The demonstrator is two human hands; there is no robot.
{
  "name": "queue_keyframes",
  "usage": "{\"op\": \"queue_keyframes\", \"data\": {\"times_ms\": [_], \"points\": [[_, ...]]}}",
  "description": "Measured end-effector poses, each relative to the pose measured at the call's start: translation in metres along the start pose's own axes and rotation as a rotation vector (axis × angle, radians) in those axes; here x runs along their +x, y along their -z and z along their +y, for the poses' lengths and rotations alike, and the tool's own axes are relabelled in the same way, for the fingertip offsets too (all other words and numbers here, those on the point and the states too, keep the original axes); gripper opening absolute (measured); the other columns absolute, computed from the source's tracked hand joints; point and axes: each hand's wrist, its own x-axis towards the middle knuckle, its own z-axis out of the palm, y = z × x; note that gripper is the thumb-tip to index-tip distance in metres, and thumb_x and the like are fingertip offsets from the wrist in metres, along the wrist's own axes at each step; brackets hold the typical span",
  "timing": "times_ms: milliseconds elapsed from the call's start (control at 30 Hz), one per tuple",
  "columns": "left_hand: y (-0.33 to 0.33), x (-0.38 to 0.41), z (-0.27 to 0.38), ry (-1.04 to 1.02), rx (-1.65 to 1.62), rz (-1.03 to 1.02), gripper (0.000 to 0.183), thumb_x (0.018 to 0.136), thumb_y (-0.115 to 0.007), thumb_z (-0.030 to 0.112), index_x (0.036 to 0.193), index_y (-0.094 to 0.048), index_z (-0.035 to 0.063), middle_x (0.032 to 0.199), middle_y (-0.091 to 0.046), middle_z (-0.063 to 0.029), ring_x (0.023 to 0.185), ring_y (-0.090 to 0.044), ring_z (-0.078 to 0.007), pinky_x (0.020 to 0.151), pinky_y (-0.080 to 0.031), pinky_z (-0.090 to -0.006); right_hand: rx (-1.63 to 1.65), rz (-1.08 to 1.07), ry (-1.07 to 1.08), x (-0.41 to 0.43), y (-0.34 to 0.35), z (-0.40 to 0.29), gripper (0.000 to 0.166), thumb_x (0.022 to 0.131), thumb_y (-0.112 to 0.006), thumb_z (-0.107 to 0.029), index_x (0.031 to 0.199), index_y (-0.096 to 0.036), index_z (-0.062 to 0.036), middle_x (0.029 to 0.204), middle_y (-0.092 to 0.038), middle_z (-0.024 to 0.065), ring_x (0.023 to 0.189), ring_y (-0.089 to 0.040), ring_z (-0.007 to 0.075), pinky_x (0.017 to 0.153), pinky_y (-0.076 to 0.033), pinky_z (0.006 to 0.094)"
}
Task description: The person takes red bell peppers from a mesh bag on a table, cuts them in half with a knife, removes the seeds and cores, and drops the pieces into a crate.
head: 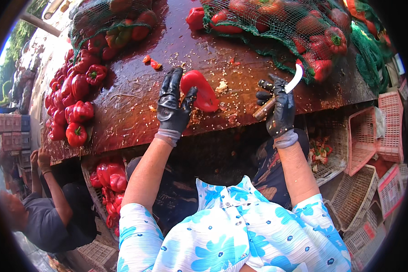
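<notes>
My left hand (173, 100), in a black coated glove, is over the table with its fingers spread. Its thumb overlaps the edge of a red bell pepper piece (204, 93) that appears to lie on the wet tabletop; whether it touches is hard to tell. In my right hand (279, 105), gloved the same way, is a knife with a wooden handle (264, 109) and a short curved blade (295, 80) pointing up and away from me. Pale seeds and a seed core (221, 87) lie between the hands.
Whole red peppers (80, 86) are heaped at left. Green mesh sacks of peppers (125, 29) (275, 20) stand at the back. Below the table are a crate of red peppers (110, 178) and plastic crates (355, 193). A co-worker (54, 217) sits at left.
</notes>
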Motion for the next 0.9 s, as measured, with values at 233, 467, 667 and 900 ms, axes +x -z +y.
{"op": "queue_keyframes", "data": {"times_ms": [233, 467, 667, 900], "points": [[-0.048, -0.012, -0.034, 0.300, -0.392, -0.036, 0.054, 0.089, -0.068, 0.009, 0.138, -0.046, 0.0054, 0.135, -0.052, -0.0110, 0.122, -0.051, -0.0206, 0.103, -0.042, -0.0348, -0.145, -0.467, -0.158, -0.019, -0.013, 0.030, 0.030, 0.098, -0.051, -0.023, 0.123, -0.054, -0.0058, 0.087, -0.064, 0.0056, 0.063, -0.059, 0.0118, 0.054, -0.050, 0.0258], [-0.047, -0.014, -0.029, 0.314, -0.389, 0.035, 0.054, 0.087, -0.069, 0.014, 0.135, -0.048, 0.0021, 0.129, -0.056, -0.0186, 0.118, -0.056, -0.0300, 0.100, -0.045, -0.0380, -0.528, -0.649, -0.335, 0.015, -0.079, 0.010, 0.031, 0.100, -0.051, -0.030, 0.115, -0.058, -0.0045, 0.081, -0.064, 0.0054, 0.056, -0.059, 0.0117, 0.051, -0.049, 0.0269], [-0.049, -0.013, -0.029, 0.329, -0.359, 0.050, 0.051, 0.088, -0.069, 0.016, 0.134, -0.050, 0.0042, 0.127, -0.058, -0.0185, 0.115, -0.058, -0.0314, 0.099, -0.046, -0.0388, -0.783, -0.686, -0.338, 0.021, -0.095, 0.013, 0.035, 0.100, -0.048, -0.036, 0.114, -0.058, -0.0054, 0.076, -0.064, 0.0063, 0.056, -0.061, 0.0135, 0.051, -0.049, 0.0296], [-0.063, -0.013, -0.026, 0.408, -0.379, 0.106, 0.044, 0.089, -0.067, 0.009, 0.131, -0.053, 0.0031, 0.124, -0.062, -0.0109, 0.112, -0.058, -0.0192, 0.098, -0.046, -0.0330, -0.813, -0.707, -0.444, 0.014, -0.086, 0.031, 0.034, 0.099, -0.047, -0.035, 0.109, -0.058, -0.0054, 0.073, -0.063, 0.0077, 0.057, -0.063, 0.0163, 0.050, -0.049, 0.0321]]}}
